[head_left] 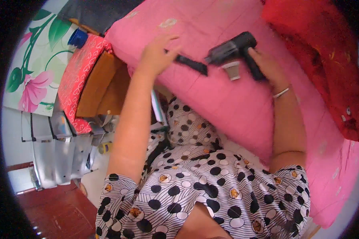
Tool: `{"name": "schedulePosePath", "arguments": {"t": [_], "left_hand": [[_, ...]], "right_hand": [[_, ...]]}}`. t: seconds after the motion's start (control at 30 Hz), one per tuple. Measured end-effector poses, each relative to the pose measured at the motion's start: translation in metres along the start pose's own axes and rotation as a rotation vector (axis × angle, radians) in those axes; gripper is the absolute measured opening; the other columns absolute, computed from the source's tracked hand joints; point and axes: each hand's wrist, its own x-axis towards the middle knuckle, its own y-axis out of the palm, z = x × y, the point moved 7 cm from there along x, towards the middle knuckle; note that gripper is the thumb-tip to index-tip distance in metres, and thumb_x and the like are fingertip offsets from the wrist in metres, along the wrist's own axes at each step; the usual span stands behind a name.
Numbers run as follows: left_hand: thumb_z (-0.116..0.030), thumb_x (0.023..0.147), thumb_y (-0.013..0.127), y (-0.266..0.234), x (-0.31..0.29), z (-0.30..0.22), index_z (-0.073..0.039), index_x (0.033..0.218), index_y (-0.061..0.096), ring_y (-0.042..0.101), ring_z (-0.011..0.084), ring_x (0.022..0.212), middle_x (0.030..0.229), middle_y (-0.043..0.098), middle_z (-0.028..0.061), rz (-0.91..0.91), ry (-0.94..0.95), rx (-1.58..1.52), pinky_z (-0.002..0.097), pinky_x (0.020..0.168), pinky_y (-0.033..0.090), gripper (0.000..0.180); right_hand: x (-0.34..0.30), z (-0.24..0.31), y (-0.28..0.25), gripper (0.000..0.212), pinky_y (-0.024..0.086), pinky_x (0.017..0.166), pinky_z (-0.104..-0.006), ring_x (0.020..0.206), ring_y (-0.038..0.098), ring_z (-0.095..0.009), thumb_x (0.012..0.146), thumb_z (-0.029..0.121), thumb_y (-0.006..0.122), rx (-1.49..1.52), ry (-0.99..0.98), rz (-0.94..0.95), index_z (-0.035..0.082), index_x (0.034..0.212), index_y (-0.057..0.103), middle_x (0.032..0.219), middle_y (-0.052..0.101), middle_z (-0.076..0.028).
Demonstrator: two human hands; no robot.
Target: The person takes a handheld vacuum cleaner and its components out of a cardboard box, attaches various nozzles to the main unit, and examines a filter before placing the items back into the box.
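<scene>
In my right hand (264,65) is the grip of a black pistol-shaped device (229,48), which looks like a handheld vacuum. Its narrower, partly see-through front points left. My left hand (158,55), slightly blurred, has its thumb across one end of a long black nozzle-like piece (192,65); the index finger stretches away from the thumb, and the other fingers are hidden. The nozzle's free end points right, below the device's tip and apart from it. A small white and grey cup-shaped part (231,70) lies on the pink bedding (235,107) just below the device.
Red cloth (327,67) is heaped at the right. Left of the bed, a wooden piece (101,85) has a red heart-patterned cover (73,75), with a blue container (78,38) on top. A clear-sided rack (62,155) and a flower-printed panel (40,63) stand beyond.
</scene>
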Motion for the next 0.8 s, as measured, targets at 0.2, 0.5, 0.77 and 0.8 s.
{"name": "schedulePosePath", "arguments": {"t": [0.2, 0.5, 0.77, 0.8], "left_hand": [[-0.04, 0.08, 0.07, -0.064, -0.109, 0.128, 0.0, 0.116, 0.06, 0.062, 0.0263, 0.103, 0.111, 0.063, 0.0199, 0.143, -0.562, -0.037, 0.0345, 0.086, 0.049, 0.055], [-0.045, 0.08, 0.062, -0.039, -0.244, 0.201, -0.002, 0.103, 0.067, 0.06, 0.0357, 0.102, 0.106, 0.063, 0.0216, 0.688, -0.97, 0.121, 0.0396, 0.085, 0.048, 0.049], [-0.031, 0.085, 0.054, -0.127, -0.253, 0.218, -0.003, 0.103, 0.066, 0.059, 0.0385, 0.101, 0.106, 0.063, 0.0215, 0.322, -0.938, 0.266, 0.044, 0.085, 0.047, 0.035], [-0.03, 0.086, 0.053, -0.153, -0.251, 0.229, -0.004, 0.101, 0.066, 0.059, 0.0399, 0.096, 0.101, 0.063, 0.0224, 0.278, -0.867, 0.243, 0.0452, 0.083, 0.047, 0.032]], "right_hand": [[0.017, -0.015, 0.007, 0.066, 0.042, 0.094, -0.0434, 0.11, 0.055, -0.041, 0.087, 0.057, 0.046, -0.446, -0.063, -0.175, 0.002, 0.124, 0.055, 0.118, 0.058, -0.026], [-0.025, 0.038, 0.069, 0.047, 0.043, 0.093, -0.0413, 0.108, 0.056, -0.038, 0.091, 0.039, 0.051, -0.486, -0.069, -0.283, 0.002, 0.119, 0.058, 0.116, 0.06, -0.023], [-0.094, 0.132, 0.096, 0.035, 0.041, 0.096, -0.0386, 0.112, 0.054, -0.029, 0.092, 0.027, 0.055, -0.561, -0.482, -0.639, 0.004, 0.117, 0.059, 0.118, 0.06, -0.013], [-0.105, 0.149, 0.106, 0.032, 0.042, 0.096, -0.0364, 0.11, 0.055, -0.026, 0.091, 0.021, 0.056, -0.4, -0.517, -0.623, 0.003, 0.118, 0.058, 0.117, 0.061, -0.012]]}}
